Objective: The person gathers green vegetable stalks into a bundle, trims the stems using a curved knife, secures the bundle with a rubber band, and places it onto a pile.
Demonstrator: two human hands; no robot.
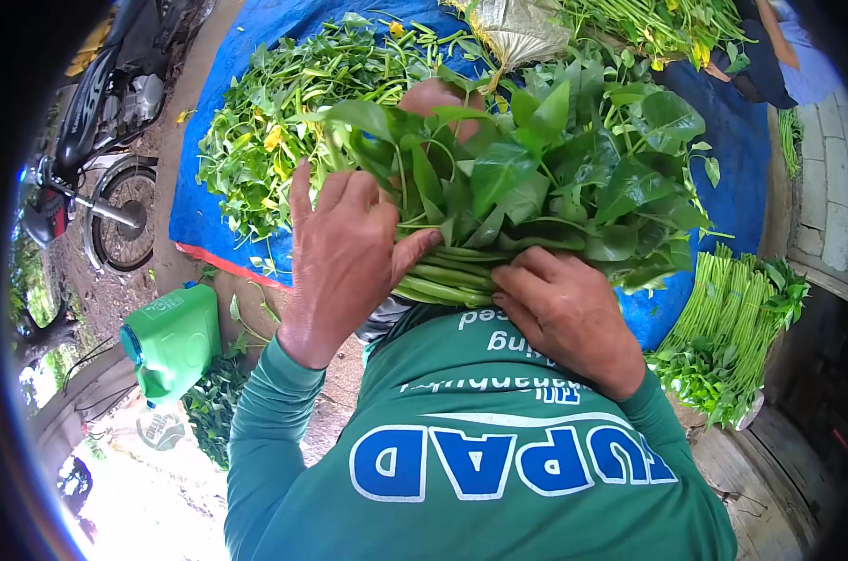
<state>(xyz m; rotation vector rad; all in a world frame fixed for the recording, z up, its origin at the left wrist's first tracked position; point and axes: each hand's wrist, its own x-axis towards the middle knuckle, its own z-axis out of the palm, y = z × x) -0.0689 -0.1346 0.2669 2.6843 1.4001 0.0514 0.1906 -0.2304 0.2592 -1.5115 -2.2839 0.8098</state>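
Note:
A large bunch of leafy greens (pixel 573 178) lies across my lap, its green stems (pixel 452 276) against my shirt. My left hand (pixel 344 257) is at the left side of the bunch, thumb on the stems and the other fingers raised and apart. On the right, my right hand (pixel 569 313) has its fingers curled over the stem ends, gripping them. Behind the bunch, a knee (pixel 442 105) shows partly through the leaves.
A blue tarp (pixel 204 192) holds a pile of loose greens (pixel 293 122) and a pale sack (pixel 517 33). Bundled stems (pixel 723 327) stand right, a green jug (pixel 173 341) and motorcycle (pixel 106 122) left. Another person (pixel 779 56) is at the top right.

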